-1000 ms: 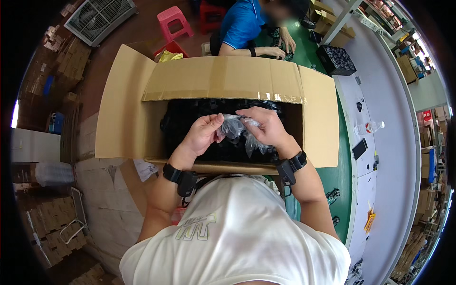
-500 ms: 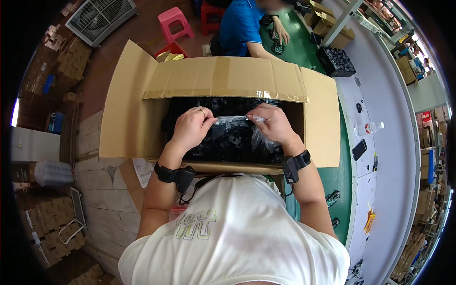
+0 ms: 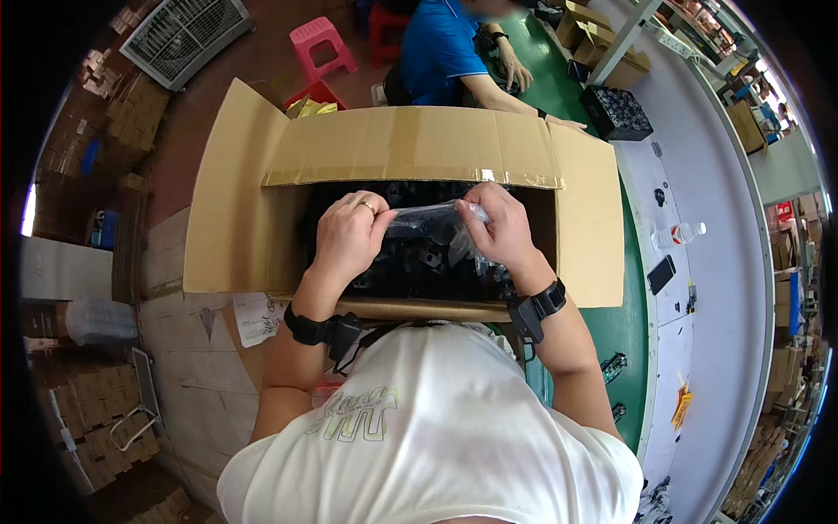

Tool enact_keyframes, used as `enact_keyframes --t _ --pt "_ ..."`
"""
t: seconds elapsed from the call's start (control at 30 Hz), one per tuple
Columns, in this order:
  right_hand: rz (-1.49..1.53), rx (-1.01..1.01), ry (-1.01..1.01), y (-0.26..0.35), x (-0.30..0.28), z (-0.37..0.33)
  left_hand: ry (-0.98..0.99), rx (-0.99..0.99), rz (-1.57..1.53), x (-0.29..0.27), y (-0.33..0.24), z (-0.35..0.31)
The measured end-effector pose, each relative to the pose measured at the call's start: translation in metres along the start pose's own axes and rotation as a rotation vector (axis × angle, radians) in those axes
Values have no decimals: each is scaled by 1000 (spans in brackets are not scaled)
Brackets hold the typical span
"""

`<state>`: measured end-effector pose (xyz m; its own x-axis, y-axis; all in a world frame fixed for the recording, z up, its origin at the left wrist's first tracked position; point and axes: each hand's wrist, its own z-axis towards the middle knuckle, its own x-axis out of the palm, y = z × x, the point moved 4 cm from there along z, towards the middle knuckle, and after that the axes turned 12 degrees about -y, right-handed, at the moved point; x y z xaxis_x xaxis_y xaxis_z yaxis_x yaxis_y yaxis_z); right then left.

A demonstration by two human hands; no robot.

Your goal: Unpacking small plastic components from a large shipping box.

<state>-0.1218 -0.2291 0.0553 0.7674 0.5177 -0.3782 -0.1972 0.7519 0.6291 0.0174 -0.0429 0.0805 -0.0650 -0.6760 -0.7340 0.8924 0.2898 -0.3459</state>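
Note:
An open cardboard box stands before me, its flaps spread outward. Inside it lie many dark plastic parts, too dim to make out singly. Above them a clear plastic bag is stretched taut between my two hands. My left hand is closed, pinching one end of its edge. The other end is gripped by my right hand, and loose folds of the bag hang below those fingers. A black band with a small device sits on each of my wrists.
Beyond the box a person in a blue shirt sits at the green worktable, one arm reaching toward the box's right flap. A black crate, a water bottle and a phone are at the right. Farther back stands a red stool.
My hands have pulled the bag's edge tighter and moved slightly up. The co-worker's other arm has come out toward the box's far right corner.

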Motion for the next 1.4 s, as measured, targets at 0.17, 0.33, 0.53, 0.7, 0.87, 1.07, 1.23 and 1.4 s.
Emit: enact_keyframes --t 0.17,0.33,0.53,0.7,0.87,1.07,1.23,1.4 --pt "14 121 174 -14 12 -9 41 -218 -246 3 -10 5" --pt "486 262 50 -6 14 -11 138 -531 -1030 54 -33 6" --pt "521 312 -367 -25 -44 3 293 -624 -1492 82 -66 43" --pt "298 277 -950 -67 -93 -3 778 -120 -651 146 -72 36" --pt "173 291 -828 -67 -73 -6 1111 250 -163 222 -100 24" --pt "34 216 -696 -60 -63 -5 1001 634 74 280 -88 -25" --pt "195 260 -315 -52 -41 -6 780 462 -294 262 -51 -24" --pt "195 182 30 -34 -33 -1 701 -119 -789 139 -28 0"
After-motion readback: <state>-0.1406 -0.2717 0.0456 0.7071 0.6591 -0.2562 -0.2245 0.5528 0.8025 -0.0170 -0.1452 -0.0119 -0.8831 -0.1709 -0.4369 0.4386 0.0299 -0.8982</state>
